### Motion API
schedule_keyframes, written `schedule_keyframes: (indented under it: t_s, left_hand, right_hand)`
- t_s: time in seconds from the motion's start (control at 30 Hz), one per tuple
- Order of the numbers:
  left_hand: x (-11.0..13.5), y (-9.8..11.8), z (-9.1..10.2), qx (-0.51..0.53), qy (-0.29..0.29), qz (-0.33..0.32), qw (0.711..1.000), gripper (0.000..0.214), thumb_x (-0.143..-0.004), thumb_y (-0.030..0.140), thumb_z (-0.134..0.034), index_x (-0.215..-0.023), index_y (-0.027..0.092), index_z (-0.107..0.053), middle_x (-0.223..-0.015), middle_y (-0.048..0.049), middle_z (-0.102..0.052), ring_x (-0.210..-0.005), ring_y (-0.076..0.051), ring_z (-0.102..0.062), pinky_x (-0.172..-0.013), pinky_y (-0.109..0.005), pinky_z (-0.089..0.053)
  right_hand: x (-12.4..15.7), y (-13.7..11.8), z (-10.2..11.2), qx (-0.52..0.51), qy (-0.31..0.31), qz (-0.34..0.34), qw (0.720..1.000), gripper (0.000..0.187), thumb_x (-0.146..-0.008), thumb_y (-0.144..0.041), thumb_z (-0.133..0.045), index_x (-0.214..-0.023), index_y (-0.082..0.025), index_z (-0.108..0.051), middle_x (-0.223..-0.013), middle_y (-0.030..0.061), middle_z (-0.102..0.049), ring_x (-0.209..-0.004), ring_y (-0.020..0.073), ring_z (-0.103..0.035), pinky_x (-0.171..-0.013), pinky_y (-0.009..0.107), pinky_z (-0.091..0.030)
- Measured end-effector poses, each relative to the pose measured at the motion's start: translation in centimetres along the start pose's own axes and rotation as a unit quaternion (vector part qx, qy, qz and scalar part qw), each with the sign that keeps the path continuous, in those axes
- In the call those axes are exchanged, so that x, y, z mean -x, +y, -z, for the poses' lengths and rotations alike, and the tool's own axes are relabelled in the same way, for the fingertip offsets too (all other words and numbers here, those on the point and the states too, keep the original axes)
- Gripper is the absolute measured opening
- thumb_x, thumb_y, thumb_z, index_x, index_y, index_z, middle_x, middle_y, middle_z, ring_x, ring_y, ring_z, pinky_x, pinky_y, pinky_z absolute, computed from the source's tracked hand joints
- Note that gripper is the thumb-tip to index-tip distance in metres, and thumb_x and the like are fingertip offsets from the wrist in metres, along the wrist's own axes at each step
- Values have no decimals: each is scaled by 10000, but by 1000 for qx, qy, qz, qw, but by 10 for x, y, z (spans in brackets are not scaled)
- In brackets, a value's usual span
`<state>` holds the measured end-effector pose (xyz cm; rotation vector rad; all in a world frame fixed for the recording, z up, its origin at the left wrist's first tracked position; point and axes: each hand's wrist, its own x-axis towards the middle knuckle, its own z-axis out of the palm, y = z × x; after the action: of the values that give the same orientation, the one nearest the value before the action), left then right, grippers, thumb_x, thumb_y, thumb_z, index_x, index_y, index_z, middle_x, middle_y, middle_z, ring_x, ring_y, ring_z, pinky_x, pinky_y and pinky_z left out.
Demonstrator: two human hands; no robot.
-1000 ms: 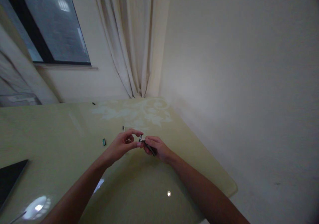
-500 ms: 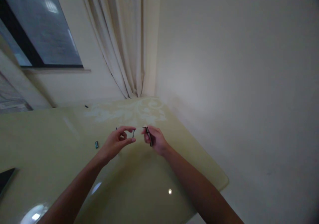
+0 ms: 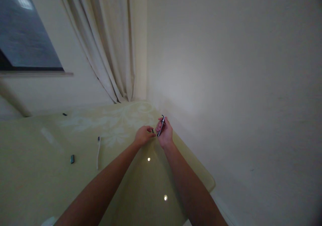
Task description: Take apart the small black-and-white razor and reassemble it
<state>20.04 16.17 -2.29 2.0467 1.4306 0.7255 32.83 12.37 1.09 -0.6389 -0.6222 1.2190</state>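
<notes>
My left hand (image 3: 144, 135) is closed in a pinch on a small dark piece (image 3: 152, 131), too small to name. Close beside it on the right, my right hand (image 3: 164, 132) grips a slim dark pen-like object (image 3: 161, 127) with a silvery band. A short bent tip sticks out at its upper end, and its lower end points down toward the left fingertips. Whether the small piece touches the pen-like object I cannot tell. Left of my left forearm, a white toothbrush (image 3: 98, 154) with a dark head lies on the table.
The glossy pale green table (image 3: 45, 182) meets the wall (image 3: 226, 85) on the right. On its left part lie a small teal-and-black block (image 3: 72, 159) and, farther back, a small dark piece (image 3: 64, 114). A curtain (image 3: 105, 45) hangs behind the far edge.
The view has swung right. My hands have come closer together, and the pen-like object has tilted from leaning left to leaning right. The toothbrush, mostly hidden behind my left hand before, now shows.
</notes>
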Motion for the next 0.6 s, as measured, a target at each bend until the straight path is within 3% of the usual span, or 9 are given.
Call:
schedule_keyframes:
  t_s: [0.17, 0.27, 0.33, 0.43, 0.5, 0.6]
  left_hand:
    - [1, -6, -5, 1, -7, 1, 1000, 445, -731, 359, -782, -1139, 182, -782, -1033, -83, -761, -946, -248, -675, -844, -346, -483]
    - [11, -6, 3, 11, -14, -6, 1000, 595, -674, 386, -827, -1222, 168, -747, -1077, -95, -761, -861, -224, -674, -800, -328, -502]
    - [26, -6, 15, 25, -15, -15, 999, 572, -684, 389, -812, -1203, 157, -748, -1068, -99, -764, -773, -198, -657, -747, -315, -509]
    - [61, -12, 47, 37, -25, -51, 998, 292, -799, 414, -682, -936, 180, -789, -903, -75, -769, -735, -192, -640, -724, -310, -503]
    - [86, -25, 76, 29, -34, -64, 997, 314, -853, 474, -613, -869, 211, -784, -858, -61, -769, -762, -203, -651, -745, -316, -508]
    - [117, -61, 129, 8, -30, -28, 999, 412, -889, 531, -510, -931, 228, -786, -921, -77, -786, -877, -243, -692, -832, -353, -532]
  right_hand:
    - [1, 0, -2, 6, 2, 0, 1000, 367, -872, -588, -630, -845, -222, -623, -569, -72, -397, -462, 105, -341, -455, 241, -336]
    - [1, 0, -1, -6, 2, -7, 1000, 360, -855, -575, -655, -838, -216, -630, -572, -71, -406, -463, 97, -339, -451, 231, -319]
    - [1, 1, 0, -10, 2, -11, 1000, 350, -856, -563, -657, -833, -214, -634, -573, -71, -405, -461, 95, -338, -446, 228, -307]
    - [2, 2, 0, -4, -3, -22, 1000, 335, -864, -541, -654, -836, -207, -659, -585, -63, -437, -459, 92, -351, -446, 231, -307]
    - [4, 5, -2, 0, -16, -29, 999, 315, -849, -505, -679, -855, -191, -694, -624, -47, -495, -468, 83, -376, -452, 230, -315]
    - [9, 15, -8, 33, -36, -24, 999, 288, -799, -443, -736, -889, -168, -739, -701, -20, -571, -493, 73, -423, -457, 229, -322]
